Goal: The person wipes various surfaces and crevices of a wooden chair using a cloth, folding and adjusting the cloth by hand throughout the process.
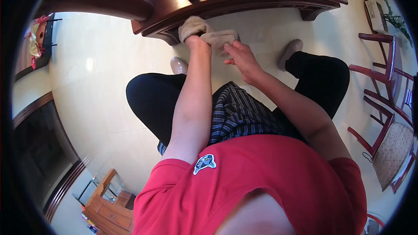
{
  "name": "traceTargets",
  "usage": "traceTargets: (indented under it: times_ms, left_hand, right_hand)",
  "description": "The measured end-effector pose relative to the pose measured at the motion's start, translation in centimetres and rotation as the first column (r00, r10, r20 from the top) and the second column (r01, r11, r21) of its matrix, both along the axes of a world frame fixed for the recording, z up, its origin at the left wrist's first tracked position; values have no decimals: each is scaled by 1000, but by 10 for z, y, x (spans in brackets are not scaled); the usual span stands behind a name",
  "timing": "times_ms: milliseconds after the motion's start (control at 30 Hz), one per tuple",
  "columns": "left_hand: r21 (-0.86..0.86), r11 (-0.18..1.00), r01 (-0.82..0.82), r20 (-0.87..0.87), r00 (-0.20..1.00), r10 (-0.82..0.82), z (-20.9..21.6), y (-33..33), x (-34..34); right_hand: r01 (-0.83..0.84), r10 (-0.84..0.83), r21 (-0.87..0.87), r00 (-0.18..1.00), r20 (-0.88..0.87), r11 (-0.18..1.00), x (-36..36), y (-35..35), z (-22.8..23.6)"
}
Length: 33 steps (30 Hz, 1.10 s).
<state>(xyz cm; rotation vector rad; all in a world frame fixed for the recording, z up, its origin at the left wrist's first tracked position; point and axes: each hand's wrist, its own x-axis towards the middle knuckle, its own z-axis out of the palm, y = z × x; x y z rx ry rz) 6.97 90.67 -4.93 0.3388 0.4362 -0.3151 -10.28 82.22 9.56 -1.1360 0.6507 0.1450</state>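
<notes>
A beige, fuzzy cloth (217, 38) is stretched between my two hands, low in front of the dark wooden furniture. Its left part is bunched over my left hand (194, 40), so the fingers there are hidden; a small dark gap shows in the folds beside the wrist. My right hand (244, 61) comes in from the right, pinching the cloth's other end between thumb and fingers. One lower finger of that hand sticks out free of the cloth.
Dark carved furniture (244, 2) spans the far side, its feet near the cloth. My knees are spread, with slippers (291, 52) on the pale tiled floor (104, 95). Reddish wooden chairs (385, 74) stand at right, and a brown wooden piece (109, 213) at lower left.
</notes>
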Motion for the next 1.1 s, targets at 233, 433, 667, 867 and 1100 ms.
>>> traceTargets:
  times_ms: [233,433,667,867,1100]
  left_hand:
    - [833,-110,-542,346,666,-661,46,-40,-43]
    - [399,-338,-852,23,378,-926,57,-38,-38]
    - [314,-532,-787,-154,510,-846,44,10,-19]
    - [225,-728,-647,-131,721,-681,43,69,-3]
    - [520,-793,-319,-313,793,-523,74,87,13]
  right_hand:
    - [53,-53,-113,999,3,992,-3,-24,-23]
    - [290,-294,-46,942,-162,956,-1,-24,-37]
    - [67,-70,-35,994,-83,997,20,-6,-38]
    - [-98,94,-51,993,-69,994,44,36,-39]
    - [-131,130,-4,990,-61,991,76,65,-46]
